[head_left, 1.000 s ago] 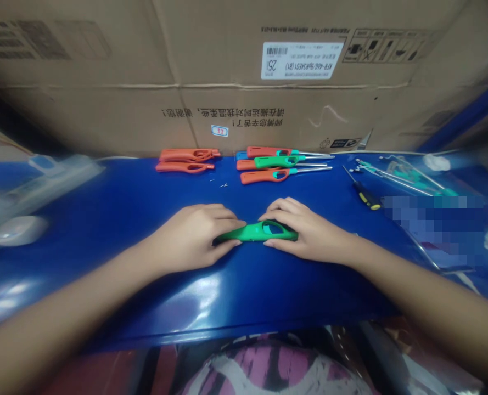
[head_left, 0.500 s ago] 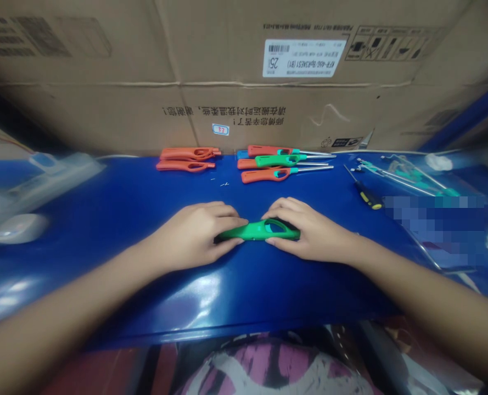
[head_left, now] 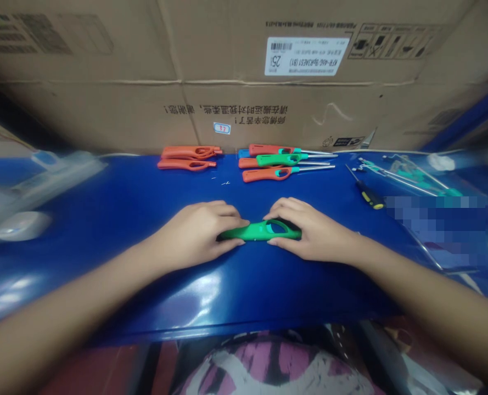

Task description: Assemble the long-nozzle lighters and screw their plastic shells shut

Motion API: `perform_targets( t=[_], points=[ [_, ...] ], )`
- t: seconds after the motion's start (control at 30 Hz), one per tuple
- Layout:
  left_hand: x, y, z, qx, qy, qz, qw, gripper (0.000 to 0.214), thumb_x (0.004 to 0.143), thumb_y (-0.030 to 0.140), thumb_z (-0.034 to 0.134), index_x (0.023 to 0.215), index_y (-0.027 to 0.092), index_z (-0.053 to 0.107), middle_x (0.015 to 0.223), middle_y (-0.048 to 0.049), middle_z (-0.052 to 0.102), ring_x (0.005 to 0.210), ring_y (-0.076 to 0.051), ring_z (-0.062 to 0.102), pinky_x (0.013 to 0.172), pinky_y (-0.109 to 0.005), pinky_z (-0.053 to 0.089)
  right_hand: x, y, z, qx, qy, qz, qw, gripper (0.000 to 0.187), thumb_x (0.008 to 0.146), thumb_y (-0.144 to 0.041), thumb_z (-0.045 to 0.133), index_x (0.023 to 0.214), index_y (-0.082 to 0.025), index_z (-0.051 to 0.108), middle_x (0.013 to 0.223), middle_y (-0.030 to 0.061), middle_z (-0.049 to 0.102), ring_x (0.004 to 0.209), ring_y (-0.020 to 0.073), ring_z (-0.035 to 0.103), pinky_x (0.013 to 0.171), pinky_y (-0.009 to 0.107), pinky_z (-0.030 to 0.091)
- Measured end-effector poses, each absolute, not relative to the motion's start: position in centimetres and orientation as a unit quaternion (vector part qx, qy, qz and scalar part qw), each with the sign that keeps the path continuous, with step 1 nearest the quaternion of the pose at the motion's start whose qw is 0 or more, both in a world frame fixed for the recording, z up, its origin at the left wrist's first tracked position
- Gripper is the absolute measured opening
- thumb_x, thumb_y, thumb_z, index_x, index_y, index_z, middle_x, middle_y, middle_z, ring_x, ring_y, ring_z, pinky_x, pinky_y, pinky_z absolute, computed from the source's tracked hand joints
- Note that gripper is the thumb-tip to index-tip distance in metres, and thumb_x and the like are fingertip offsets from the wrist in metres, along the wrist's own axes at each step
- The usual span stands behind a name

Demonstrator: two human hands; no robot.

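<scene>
A green plastic lighter handle (head_left: pixel 260 231) with an oval finger hole lies flat on the blue table (head_left: pixel 124 219), held at both ends. My left hand (head_left: pixel 198 233) pinches its narrow left end between thumb and fingers. My right hand (head_left: pixel 309 230) curls over its wider right end, thumb beneath and fingers on top. Both hands rest on the table surface near its front edge.
At the back lie two orange handle shells (head_left: pixel 188 158) and several assembled orange and green lighters with metal rods (head_left: pixel 280 163). A black-and-yellow screwdriver (head_left: pixel 365 192) and loose metal rods (head_left: pixel 404 174) lie to the right. Cardboard boxes (head_left: pixel 244 82) wall off the back; white objects (head_left: pixel 19 225) sit at left.
</scene>
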State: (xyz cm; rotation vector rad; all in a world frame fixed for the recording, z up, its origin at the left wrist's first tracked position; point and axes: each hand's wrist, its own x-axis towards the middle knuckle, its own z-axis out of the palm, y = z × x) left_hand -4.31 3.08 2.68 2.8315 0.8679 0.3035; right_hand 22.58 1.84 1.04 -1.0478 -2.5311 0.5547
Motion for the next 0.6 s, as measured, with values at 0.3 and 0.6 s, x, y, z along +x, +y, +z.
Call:
perform_targets(
  t=[0.3, 0.6],
  points=[
    [-4.1, 2.8, 2.7, 0.955, 0.281, 0.087, 0.047, 0.027, 0.096, 0.034, 0.06, 0.12, 0.025, 0.068, 0.11, -0.0033, 0.07, 0.095, -0.021, 0.066, 0.082, -0.034, 0.054, 22.6, 1.7, 1.2, -0.381, -0.894, 0.17, 0.163, 0.034, 0.087, -0.034, 0.071, 0.117, -0.02, 0.064, 0.112, 0.0081, 0.062, 0.104, 0.0238, 0.057, 0.092, 0.041, 0.048],
    [-3.6, 2.2, 1.7, 0.963, 0.236, 0.082, -0.1, 0.03, 0.098, 0.026, 0.051, 0.117, 0.01, 0.068, 0.098, -0.0113, 0.072, 0.086, -0.026, 0.068, 0.078, -0.04, 0.058, 22.4, 1.0, 1.2, -0.306, -0.944, -0.062, 0.11, 0.029, 0.097, -0.026, 0.053, 0.113, -0.008, 0.069, 0.105, 0.015, 0.067, 0.092, 0.0266, 0.064, 0.078, 0.041, 0.055]
  ],
)
